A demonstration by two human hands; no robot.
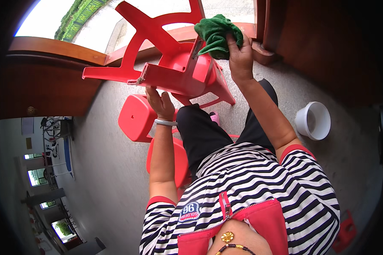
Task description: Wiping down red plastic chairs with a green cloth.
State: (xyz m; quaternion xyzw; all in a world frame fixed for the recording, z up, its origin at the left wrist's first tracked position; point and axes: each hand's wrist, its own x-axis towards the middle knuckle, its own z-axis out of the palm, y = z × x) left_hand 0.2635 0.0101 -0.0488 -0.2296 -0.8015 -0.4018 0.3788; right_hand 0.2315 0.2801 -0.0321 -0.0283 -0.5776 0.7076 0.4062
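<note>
A red plastic stool (pixel 175 79) lies tipped over in front of me, its legs pointing several ways and dirt showing on one leg end. My left hand (pixel 161 103) grips the near edge of that stool from below, its fingers partly hidden behind the plastic. In my right hand (pixel 241 60) is a bunched green cloth (pixel 218 35), held beside an upper leg of the stool; whether cloth and leg touch, I cannot tell. Another red stool (pixel 225 84) stands beneath the tipped one, mostly covered by it.
Red stools (pixel 137 118) (pixel 169 162) stand by my left leg. A white plastic bucket (pixel 312 121) is on the floor to the right. Ahead runs a wooden door sill (pixel 60 49), with a brown door (pixel 48 86) at left. Exercise equipment (pixel 56 143) stands far left.
</note>
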